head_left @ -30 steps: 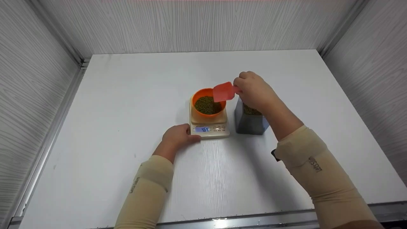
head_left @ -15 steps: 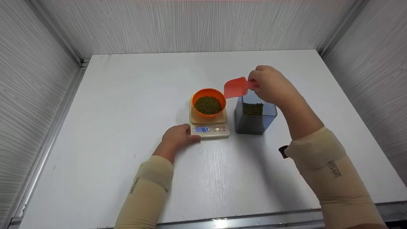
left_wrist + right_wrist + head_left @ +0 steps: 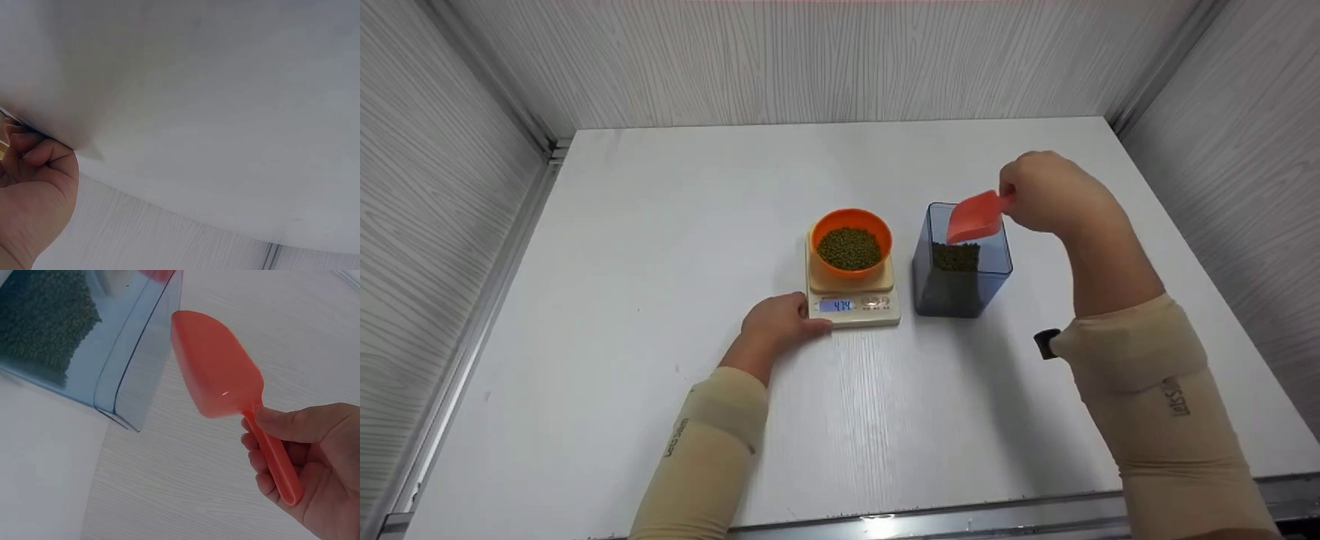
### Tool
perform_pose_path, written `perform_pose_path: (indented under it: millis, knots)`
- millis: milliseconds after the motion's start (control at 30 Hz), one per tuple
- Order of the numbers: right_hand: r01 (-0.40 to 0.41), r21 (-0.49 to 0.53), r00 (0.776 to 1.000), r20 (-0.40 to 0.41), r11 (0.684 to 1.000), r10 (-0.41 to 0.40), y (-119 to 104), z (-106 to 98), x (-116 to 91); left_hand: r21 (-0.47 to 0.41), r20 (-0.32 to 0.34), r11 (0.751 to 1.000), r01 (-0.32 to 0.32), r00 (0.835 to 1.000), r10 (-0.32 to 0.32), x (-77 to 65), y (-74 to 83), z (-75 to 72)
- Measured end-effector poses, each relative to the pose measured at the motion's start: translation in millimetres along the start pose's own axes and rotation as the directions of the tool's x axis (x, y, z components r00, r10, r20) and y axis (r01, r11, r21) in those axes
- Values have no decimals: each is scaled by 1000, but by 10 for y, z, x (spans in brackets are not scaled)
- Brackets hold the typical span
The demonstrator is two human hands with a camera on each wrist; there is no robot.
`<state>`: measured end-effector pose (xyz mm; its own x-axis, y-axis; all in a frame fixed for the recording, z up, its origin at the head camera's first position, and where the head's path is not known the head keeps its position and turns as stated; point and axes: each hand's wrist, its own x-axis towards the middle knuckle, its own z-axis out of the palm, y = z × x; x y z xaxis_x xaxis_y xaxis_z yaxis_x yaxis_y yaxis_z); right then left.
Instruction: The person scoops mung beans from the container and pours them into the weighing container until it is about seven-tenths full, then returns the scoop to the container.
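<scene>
My right hand (image 3: 1050, 193) grips the handle of a red scoop (image 3: 975, 216) and holds it tilted above the open top of a clear blue container (image 3: 960, 262) part full of green beans. In the right wrist view the scoop (image 3: 225, 377) looks empty, with my thumb and fingers (image 3: 292, 439) round its handle beside the container (image 3: 90, 343). An orange bowl (image 3: 851, 241) of green beans sits on a small cream scale (image 3: 853, 296) with a lit display. My left hand (image 3: 780, 321) rests against the scale's front left corner, fingers curled (image 3: 39, 154).
The white table (image 3: 660, 225) is walled in by pale wood-grain panels on the left, back and right. A metal rail (image 3: 960, 510) runs along the front edge. The scale and container stand side by side near the middle.
My right hand has carried the scoop to the right, from over the orange bowl to above the blue container. The scale's reading changed. My left hand has stayed put.
</scene>
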<state>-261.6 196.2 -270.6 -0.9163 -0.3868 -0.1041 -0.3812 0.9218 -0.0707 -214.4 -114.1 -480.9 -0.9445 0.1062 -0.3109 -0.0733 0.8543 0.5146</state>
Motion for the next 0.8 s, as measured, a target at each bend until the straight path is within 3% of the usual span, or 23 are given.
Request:
perform_pose_path:
  millis: [233, 500, 633, 800]
  knots:
    - [-30, -146, 986, 159, 989, 53, -22, 202, 114, 17, 1, 1000, -8, 1000, 8, 0, 0, -4]
    - [55, -318, 989, 148, 947, -8, -153, 508, 217, 20, 0, 1000, 1, 1000, -1, -23, 21, -19]
    - [80, -330, 986, 162, 941, -27, -147, 638, 260, -2, 5, 1000, 2, 1000, -2, -36, 33, -21]
    - [80, -280, 985, 170, 957, -33, -68, 725, 299, 2, -3, 1000, 6, 1000, -6, -24, 20, -16]
